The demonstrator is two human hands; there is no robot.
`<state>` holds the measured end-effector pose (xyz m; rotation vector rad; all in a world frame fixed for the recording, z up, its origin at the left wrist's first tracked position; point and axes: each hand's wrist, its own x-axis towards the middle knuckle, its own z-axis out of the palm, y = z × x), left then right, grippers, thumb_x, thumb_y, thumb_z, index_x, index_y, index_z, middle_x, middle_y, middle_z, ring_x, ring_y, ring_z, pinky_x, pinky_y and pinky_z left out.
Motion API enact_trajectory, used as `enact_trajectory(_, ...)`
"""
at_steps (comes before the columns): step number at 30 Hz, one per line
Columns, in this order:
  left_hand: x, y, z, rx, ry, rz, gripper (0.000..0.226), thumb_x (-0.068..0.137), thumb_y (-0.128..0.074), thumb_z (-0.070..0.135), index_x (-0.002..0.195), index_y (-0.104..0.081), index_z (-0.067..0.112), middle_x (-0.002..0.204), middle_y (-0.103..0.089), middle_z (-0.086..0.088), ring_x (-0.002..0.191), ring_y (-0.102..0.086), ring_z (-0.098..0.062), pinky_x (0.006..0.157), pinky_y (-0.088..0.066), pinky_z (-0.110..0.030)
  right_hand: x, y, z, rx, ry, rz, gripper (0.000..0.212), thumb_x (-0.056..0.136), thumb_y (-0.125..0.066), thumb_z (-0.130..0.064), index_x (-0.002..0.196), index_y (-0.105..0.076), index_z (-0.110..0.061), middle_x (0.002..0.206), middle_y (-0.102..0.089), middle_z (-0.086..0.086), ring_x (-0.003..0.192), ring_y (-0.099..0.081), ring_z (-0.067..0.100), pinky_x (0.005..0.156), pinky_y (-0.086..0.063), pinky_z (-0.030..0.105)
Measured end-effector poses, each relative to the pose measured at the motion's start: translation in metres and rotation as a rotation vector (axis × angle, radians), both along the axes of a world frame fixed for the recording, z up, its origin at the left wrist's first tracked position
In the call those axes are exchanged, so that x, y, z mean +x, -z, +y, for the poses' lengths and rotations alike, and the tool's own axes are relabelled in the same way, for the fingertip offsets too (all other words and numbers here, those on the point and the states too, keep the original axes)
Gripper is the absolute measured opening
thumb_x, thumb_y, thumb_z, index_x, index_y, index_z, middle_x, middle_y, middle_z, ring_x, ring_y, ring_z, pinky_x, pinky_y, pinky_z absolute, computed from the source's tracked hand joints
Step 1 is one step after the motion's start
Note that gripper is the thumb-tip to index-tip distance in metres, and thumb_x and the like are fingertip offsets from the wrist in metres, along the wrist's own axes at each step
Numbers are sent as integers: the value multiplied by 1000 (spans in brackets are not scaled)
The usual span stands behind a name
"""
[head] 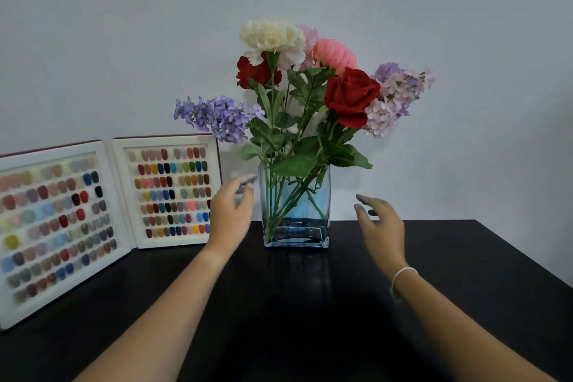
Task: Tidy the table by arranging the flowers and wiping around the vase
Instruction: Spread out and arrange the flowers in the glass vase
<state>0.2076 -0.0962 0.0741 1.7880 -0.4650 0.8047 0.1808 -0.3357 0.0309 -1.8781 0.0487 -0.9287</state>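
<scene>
A clear rectangular glass vase (322, 226) with a blue tint stands near the back edge of the black table (310, 304). It holds a bunch of flowers (307, 87): two red roses, a cream carnation, a pink bloom and purple and lilac sprays on green stems. My left hand (231, 211) hovers just left of the vase, fingers apart, close to the glass but apart from it. My right hand (383, 226) is raised to the right of the vase with a clear gap, fingers spread. Both hands hold nothing.
An open white display book of coloured nail samples (117, 211) stands on the table's left side, leaning toward the pale wall (124, 40). Its right panel is close behind my left hand. The table's right edge runs diagonally at the far right.
</scene>
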Motion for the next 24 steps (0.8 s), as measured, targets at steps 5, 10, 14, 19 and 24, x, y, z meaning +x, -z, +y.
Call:
enact_trajectory(5,7,49,0,-94,63,273,34,94,-44,17,127,-50,18,131,-53,-1,111,-46,-3,88,-35,-7,2,28,25,204,-117,108,31,88,-53,-17,119,-56,-21,120,-60,3,104,-55,12,94,-43,28)
enact_trajectory(10,17,78,-6,-237,195,500,44,95,-42,22,138,-36,19,147,-37,-3,132,-34,-13,113,-27,-39,8,40,37,253,-230,216,41,91,-49,-15,131,-43,-22,133,-51,7,122,-46,17,96,-35,26)
enact_trajectory(14,28,86,-11,-284,274,588,47,96,-36,28,142,-27,19,151,-31,-4,138,-28,-18,114,-23,-41,11,43,39,240,-293,250,43,92,-47,-13,133,-39,-21,135,-50,7,123,-44,16,94,-34,21)
enact_trajectory(19,31,89,-12,-295,380,621,39,98,-27,32,135,-38,26,131,-46,13,122,-43,-5,105,-30,-29,13,44,41,231,-317,255,43,92,-46,-9,133,-40,-19,134,-51,5,124,-44,14,96,-34,20)
enact_trajectory(24,33,89,-9,-359,401,652,46,98,-24,35,139,-32,15,137,-41,3,127,-39,-10,104,-29,-30,13,44,40,265,-336,260,44,92,-43,-5,133,-39,-16,134,-50,5,123,-45,14,101,-34,24)
